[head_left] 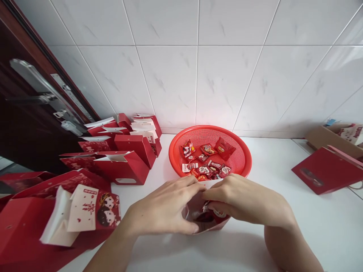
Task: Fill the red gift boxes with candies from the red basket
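An opened red paper box point(217, 225) stands on the white table in front of the basket, with wrapped candies inside. My left hand point(167, 206) grips its left side, the thumb over the near rim and the fingers at the far edge. Reaching into the box from the right, my right hand point(241, 198) has its fingers pinched around a small candy packet point(206, 206). Just behind both hands, a red plastic basket point(246, 151) holds several wrapped candies point(208, 150).
Several red gift boxes point(133, 143) crowd the left side, beside a dark door point(25, 102) with a metal handle. At the right are a flat red box point(326, 170) and a cardboard box point(323, 139). White tiled wall point(170, 75) rises behind the table.
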